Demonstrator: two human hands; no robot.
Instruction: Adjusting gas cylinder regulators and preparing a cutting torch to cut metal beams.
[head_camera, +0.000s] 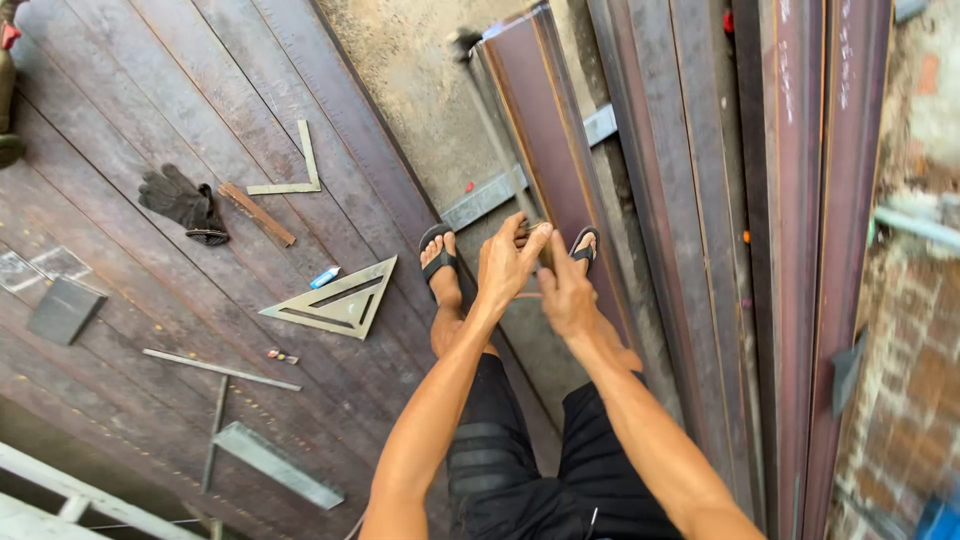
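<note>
Rust-brown steel runs straight ahead of the person: a long rectangular steel tube (545, 120) whose long axis points away from the body, its near end meeting both hands between the sandalled feet. The left hand (505, 265) lies over the near end with fingers spread and curled loosely, thumb reaching toward a small object at the tube's edge that is too blurred to identify. The right hand (565, 295) sits just beside and slightly nearer the body, fingers bent down against the same end; whether it grips anything is unclear. Both hands are about equally close to the tube. Left of the feet, on the dark metal sheeting, lies a triangular square (340, 300); farther off, an L-shaped square (295, 175) and a dark work glove (185, 203). More steel sections (800, 200) stretch along the right
</note>
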